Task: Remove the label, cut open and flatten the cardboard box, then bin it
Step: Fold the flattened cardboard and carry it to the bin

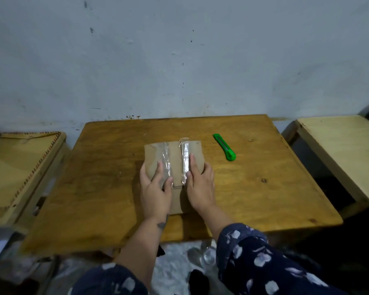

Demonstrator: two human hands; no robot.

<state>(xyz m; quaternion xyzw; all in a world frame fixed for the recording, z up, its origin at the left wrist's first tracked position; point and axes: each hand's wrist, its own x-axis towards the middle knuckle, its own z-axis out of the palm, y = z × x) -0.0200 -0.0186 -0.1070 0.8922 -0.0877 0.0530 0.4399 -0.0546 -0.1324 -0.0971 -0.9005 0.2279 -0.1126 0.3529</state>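
A pale blue wall (179,50) rises behind the wooden bench (254,188). At the bench's middle lies the flattened cardboard box (176,158), two strips of clear tape (185,158) running along its top. The left hand (156,188) and right hand (199,184) press flat on it, fingers spread, gripping nothing. A green utility knife (224,147) lies on the bench, near the box's right side.
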